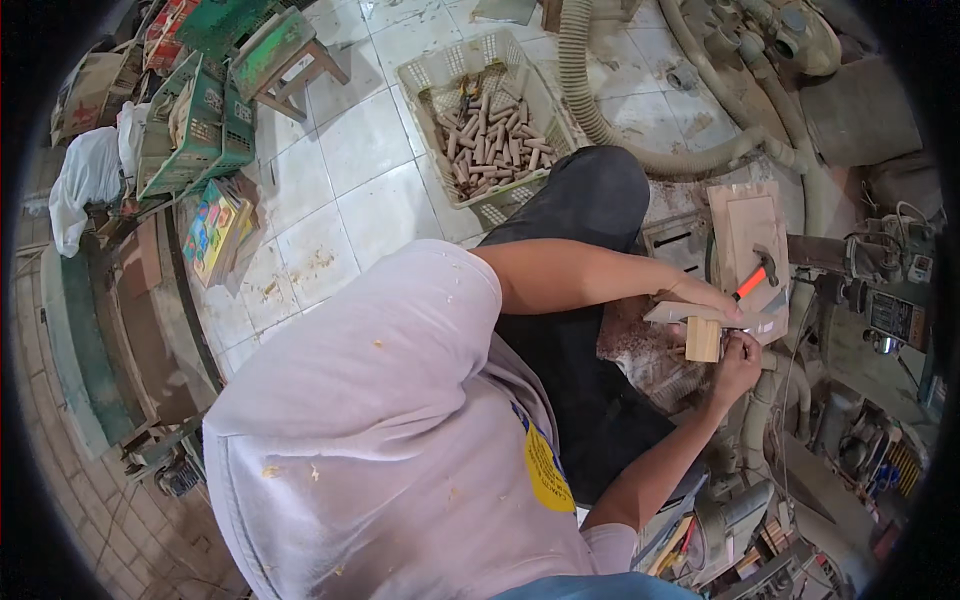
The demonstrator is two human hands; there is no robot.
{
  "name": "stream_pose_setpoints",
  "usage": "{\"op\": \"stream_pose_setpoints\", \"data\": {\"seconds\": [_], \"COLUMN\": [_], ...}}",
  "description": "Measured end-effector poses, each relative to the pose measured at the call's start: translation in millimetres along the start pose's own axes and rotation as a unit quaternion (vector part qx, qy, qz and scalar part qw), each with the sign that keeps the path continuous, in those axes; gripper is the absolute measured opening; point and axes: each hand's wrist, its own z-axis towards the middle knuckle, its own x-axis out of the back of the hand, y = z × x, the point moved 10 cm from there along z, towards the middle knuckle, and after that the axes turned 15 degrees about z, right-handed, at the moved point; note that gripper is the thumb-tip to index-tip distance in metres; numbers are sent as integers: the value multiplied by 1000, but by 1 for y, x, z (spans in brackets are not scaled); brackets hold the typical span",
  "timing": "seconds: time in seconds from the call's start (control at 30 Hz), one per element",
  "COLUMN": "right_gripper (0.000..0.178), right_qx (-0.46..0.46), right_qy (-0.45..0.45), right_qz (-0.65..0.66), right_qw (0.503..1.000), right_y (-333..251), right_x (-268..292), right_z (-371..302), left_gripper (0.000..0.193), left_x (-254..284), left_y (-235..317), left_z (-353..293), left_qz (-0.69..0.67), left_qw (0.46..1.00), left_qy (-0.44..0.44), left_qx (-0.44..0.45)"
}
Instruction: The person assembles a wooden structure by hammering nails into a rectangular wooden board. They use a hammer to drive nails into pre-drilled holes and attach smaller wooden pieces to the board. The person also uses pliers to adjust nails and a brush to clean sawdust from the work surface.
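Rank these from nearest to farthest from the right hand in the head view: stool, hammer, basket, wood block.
1. Wood block, beside the right hand.
2. Hammer, picture-right.
3. Basket, floor, upper middle.
4. Stool, upper left.

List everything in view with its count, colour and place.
Main things visible:
Squared wooden block: one, pale yellow, right of centre
Flat wooden-looking strip: one, light brown, just above the block
Flat rectangular panels: at least two, tan, right side
Long-handled hammer: one, orange and dark, over the panels
Rectangular slatted plastic crate: one, cream, top-centre floor
Short cylindrical pieces: many, brown, in that crate
Ribbed hose: at least one, beige, upper right
Wooden stool: one, green-topped, upper left
Crumpled plastic bag: at least one, white, far left
Left grip: one, bare hand, at the strip
Right grip: one, bare hand, beside the block
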Motion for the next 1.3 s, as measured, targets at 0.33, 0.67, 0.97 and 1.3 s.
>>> {"op": "stream_pose_setpoints", "data": {"seconds": [0.33, 0.67, 0.97, 1.3], "right_gripper": [16, 16, 12, 14], "right_qx": [-16, 44, 62, 93], "right_qy": [4, -38, -66, -51], "right_qz": [-108, -201, -188, -158], "right_qw": [994, 978, 978, 982], "right_y": [1, -14, -22, -44], "right_x": [-2, -10, -15, -32], "right_z": [-4, -9, -13, -20], "left_gripper": [68, 68, 72, 69], "left_x": [1, -11, -16, -19], "left_y": [-13, -2, -10, 20], "left_z": [3, -3, -2, -17], "left_qz": [66, 126, 124, 153], "left_qw": [998, 992, 992, 982], "left_qy": [5, -3, -21, 20], "left_qx": [9, -25, -25, -111]}}
